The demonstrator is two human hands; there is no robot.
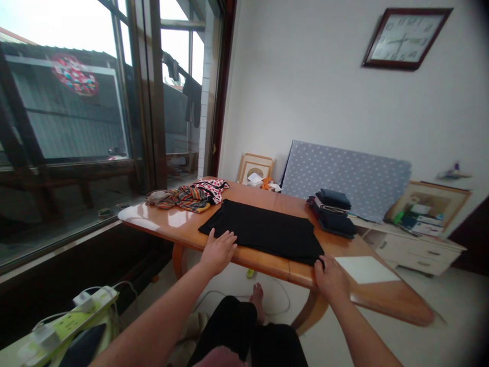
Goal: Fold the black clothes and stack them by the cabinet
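Observation:
A black garment (263, 228) lies flat and folded into a long shape across the wooden table (183, 232), close to its front edge. My left hand (219, 250) rests on the garment's near left edge, fingers stretched out and spread. At the near right corner, my right hand (331, 275) has its fingers curled around the black cloth, thumb on the near side. What lies under its fingertips is hidden.
Crumpled patterned clothes (193, 198) lie on the table's left end. To the right stand a stack of folded dark clothes (333, 214) and a white sheet (367, 269). A power strip (69, 323) sits at lower left, its cables trailing; a white cabinet (420, 255) stands behind.

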